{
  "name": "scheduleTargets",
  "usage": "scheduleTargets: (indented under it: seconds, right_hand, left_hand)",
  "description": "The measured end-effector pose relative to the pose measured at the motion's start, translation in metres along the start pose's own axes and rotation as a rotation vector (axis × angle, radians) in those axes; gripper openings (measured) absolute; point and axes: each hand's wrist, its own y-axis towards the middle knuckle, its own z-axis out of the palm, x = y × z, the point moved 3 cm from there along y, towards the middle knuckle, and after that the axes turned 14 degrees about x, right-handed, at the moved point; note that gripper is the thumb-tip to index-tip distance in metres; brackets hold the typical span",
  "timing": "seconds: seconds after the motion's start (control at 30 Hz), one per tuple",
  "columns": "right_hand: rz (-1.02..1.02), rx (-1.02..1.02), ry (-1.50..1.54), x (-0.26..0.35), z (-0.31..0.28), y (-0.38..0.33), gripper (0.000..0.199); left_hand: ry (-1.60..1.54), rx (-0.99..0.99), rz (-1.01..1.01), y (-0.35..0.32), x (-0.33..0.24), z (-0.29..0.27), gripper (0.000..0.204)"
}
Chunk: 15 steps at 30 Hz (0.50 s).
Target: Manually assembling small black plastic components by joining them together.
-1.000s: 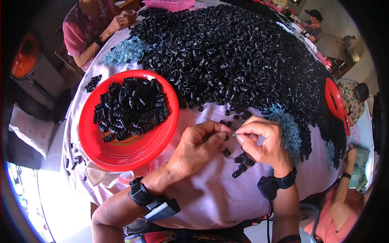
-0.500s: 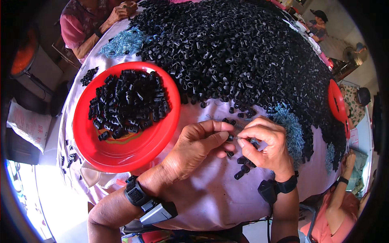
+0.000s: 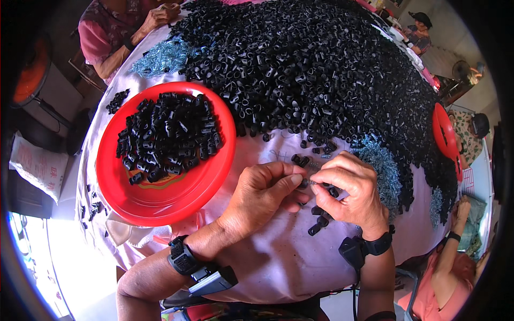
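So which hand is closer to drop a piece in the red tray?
Probably the left hand. The red tray lies right beside it, on the left. The right hand would have to cross over it.

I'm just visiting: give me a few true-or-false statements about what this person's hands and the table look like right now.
1. The red plate holds black pieces. True.
2. The left hand rests inside the plate. False: it meets the right hand over the pale cloth, beside the plate.
3. Both wrists carry black bands. True.
4. The big heap of black pieces is in a box. False: it lies loose on the cloth.
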Motion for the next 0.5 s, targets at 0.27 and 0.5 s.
scheduleTargets:
  seconds: [0.27, 0.5]
  right_hand:
    - [-0.042, -0.043, -0.014, 0.002, 0.003, 0.002, 0.023]
    - [-0.047, -0.095, 0.035, 0.004, 0.004, 0.004, 0.028]
  left_hand:
    - [-0.121, 0.086, -0.022, -0.003, -0.004, 0.003, 0.032]
    - [-0.260, 0.012, -0.084, -0.016, -0.010, 0.003, 0.030]
